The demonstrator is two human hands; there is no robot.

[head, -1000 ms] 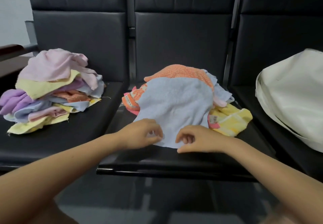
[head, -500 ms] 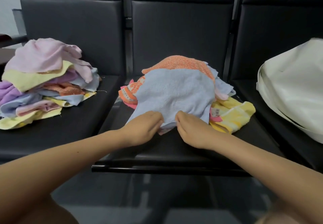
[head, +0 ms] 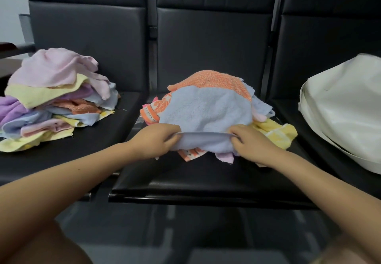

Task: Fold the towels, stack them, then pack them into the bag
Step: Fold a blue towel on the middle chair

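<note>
- Left hand (head: 157, 140) and right hand (head: 248, 143) each pinch the near edge of the blue towel (head: 206, 113).
- It lies atop the middle seat's towel heap (head: 212, 80).
- White bag (head: 346, 107) sits right.

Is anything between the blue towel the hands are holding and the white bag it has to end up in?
Both hands, left and right, pinch the blue towel. Toward the white bag, only the yellow towel lies low on the seat; nothing visible blocks a lifted path.
</note>
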